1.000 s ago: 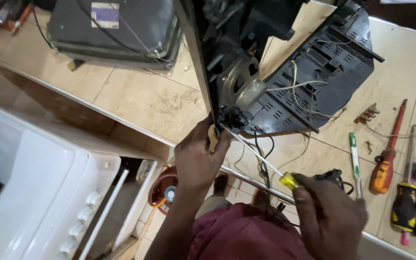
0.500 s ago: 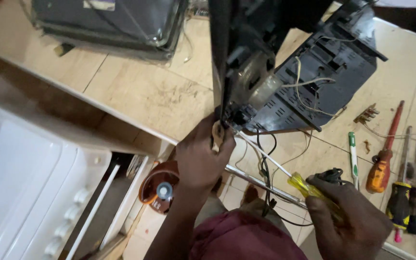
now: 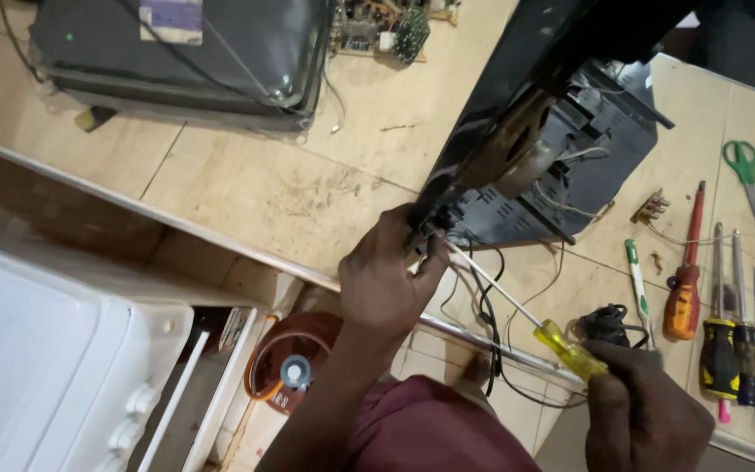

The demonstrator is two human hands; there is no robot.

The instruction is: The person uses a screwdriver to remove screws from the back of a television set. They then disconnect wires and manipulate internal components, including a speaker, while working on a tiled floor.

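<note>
So the right hand (image 3: 648, 411) sat at the lower right of the frame, fingers wrapped tight round the yellow handle of a screwdriver (image 3: 517, 306). Its shaft ran up and left, with the tip at the lower corner of the black TV chassis (image 3: 561, 166) near the middle of the frame. The left hand (image 3: 386, 280) was right there at that same corner, fingers curled and pinched against the chassis edge, touching it just beside the tip. Loose wires (image 3: 482, 297) hung down from that corner over the bench edge. The tiled workbench (image 3: 264, 192) filled the middle. A CRT tube (image 3: 185, 52) lay at the upper left, a row of screwdrivers (image 3: 718, 297) and pliers at the right edge, and green scissors (image 3: 744, 170) above them.
</note>
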